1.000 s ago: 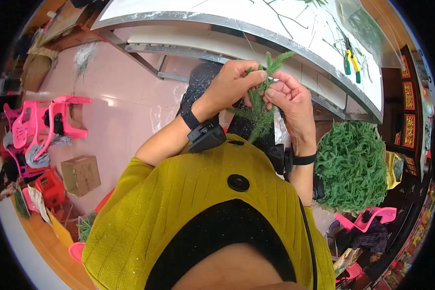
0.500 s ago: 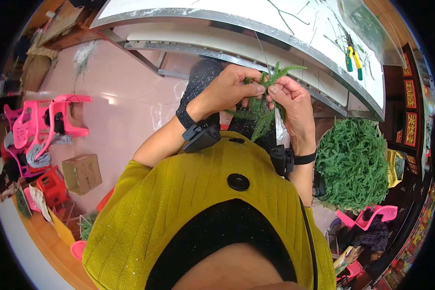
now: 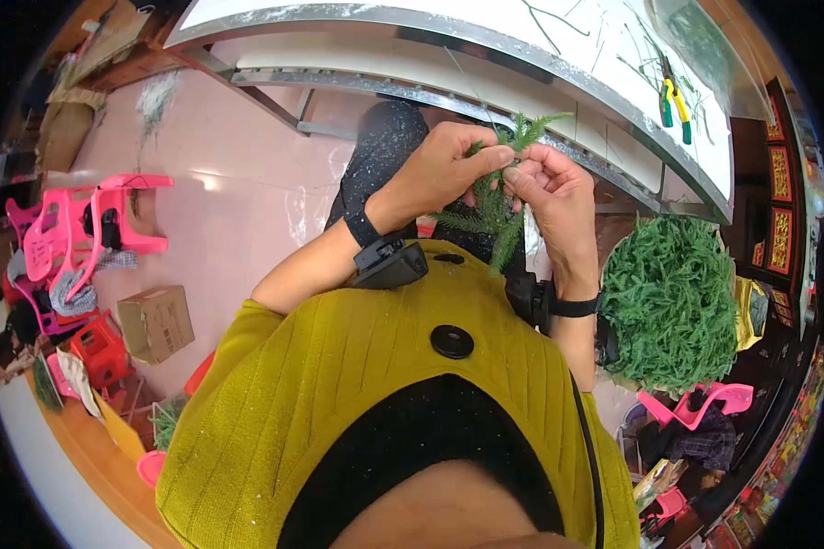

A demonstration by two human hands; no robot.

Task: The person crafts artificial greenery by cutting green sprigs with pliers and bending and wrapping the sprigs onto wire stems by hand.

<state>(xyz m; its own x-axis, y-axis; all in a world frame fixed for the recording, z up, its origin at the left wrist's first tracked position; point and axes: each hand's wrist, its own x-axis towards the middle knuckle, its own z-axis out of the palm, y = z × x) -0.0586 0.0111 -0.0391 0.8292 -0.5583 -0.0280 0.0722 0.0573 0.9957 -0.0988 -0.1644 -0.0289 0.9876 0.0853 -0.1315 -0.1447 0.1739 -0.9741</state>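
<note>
A green pine sprig (image 3: 493, 218), with several needled side twigs, is held up over my lap between both hands. My left hand (image 3: 444, 165) pinches it near the middle with thumb and fingers. Close beside it, almost touching, my right hand (image 3: 556, 188) is closed on the same sprig, thumb against fingertips. A thin stem or wire rises from the sprig toward the table edge. The exact spot gripped is partly covered by my fingers.
A white-topped table with a metal frame (image 3: 375, 35) stands ahead. On it lie green-and-yellow pliers (image 3: 676, 105) and loose wire pieces (image 3: 558, 23). A heap of green sprigs (image 3: 670, 302) sits at my right. Pink chairs (image 3: 92, 220) and a cardboard box (image 3: 156, 323) are at left.
Both hands keep hold of the pine sprig. My left hand has shifted slightly right, its thumb closer to the right hand, and the sprig's lower twigs have swung a little.
</note>
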